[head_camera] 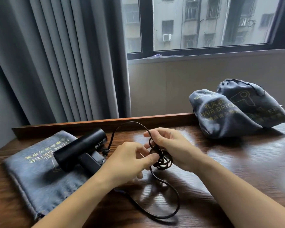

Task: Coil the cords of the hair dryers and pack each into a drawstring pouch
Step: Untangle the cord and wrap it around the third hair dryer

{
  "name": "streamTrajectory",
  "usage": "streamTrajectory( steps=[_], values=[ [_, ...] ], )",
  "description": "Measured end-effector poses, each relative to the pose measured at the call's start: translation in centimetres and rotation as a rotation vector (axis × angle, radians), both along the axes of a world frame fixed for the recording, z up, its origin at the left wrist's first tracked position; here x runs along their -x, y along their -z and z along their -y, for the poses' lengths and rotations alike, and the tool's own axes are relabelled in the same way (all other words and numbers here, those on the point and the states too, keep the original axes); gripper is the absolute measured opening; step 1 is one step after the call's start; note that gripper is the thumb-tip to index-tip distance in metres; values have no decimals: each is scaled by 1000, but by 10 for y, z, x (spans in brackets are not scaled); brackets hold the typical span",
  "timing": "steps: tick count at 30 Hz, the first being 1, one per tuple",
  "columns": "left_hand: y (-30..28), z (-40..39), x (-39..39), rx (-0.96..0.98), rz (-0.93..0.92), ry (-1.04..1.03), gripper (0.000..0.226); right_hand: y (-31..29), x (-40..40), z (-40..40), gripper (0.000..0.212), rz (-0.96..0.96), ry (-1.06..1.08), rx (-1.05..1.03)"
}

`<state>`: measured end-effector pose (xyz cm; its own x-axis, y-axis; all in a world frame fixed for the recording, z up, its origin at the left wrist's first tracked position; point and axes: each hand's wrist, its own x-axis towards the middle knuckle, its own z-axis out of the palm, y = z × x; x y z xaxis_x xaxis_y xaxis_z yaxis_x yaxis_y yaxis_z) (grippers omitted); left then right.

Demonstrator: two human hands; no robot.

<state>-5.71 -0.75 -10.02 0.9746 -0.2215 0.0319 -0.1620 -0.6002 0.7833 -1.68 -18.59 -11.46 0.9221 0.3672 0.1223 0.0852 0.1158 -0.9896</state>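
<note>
Two bare forearms enter from the lower edge of the view, each ending in a bare hand. The left hand [128, 159] and the right hand [169, 146] carry no glove, ring, watch or bracelet on any visible part. No sleeve or cuff shows along either forearm, which is uncovered from the frame edge to the wrist. The fingernails that can be seen are short and unpainted. Slight motion blur softens the outlines of the fingers.
</note>
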Motion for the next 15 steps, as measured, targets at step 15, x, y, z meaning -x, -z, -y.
streamTrajectory(
  steps=[15],
  values=[
    [-13, -25, 1, 240, 93, -96, 35, 5, -1, -9, 26, 124, -35, -119]
  ],
)
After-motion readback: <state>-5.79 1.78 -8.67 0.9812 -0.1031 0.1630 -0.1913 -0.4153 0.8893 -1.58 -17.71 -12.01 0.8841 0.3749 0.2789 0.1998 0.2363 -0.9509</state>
